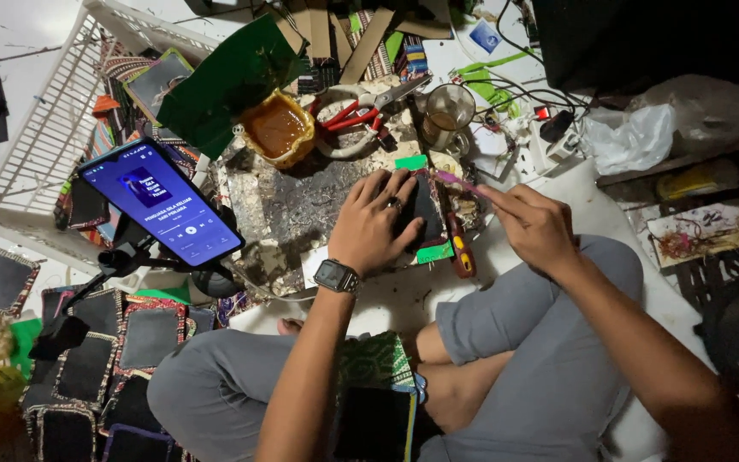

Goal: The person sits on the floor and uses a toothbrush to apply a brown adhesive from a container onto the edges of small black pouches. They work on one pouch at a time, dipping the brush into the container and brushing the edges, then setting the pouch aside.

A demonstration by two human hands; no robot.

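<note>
I have the left hand (374, 224) spread flat, fingers open, pressing down on a dark pouch (425, 210) with green edging at the centre of the frame. The pouch lies on a glue-crusted board (288, 210) on the floor. The right hand (534, 224) pinches a thin pink-tipped brush (457, 181), its tip touching the pouch's upper right edge.

By my reading, the step in hand is brushing glue along that edge while the other hand pins the piece. The next move calls for steady pressure from the left and a short, even stroke, or a reload at the glue tub (277, 128) above, centre-left.

Red scissors (361, 111) and a glass mug (448, 109) sit at the top centre. A phone (160, 205) on a stand glows at the left; finished pouches (87, 368) pile up at the lower left.
</note>
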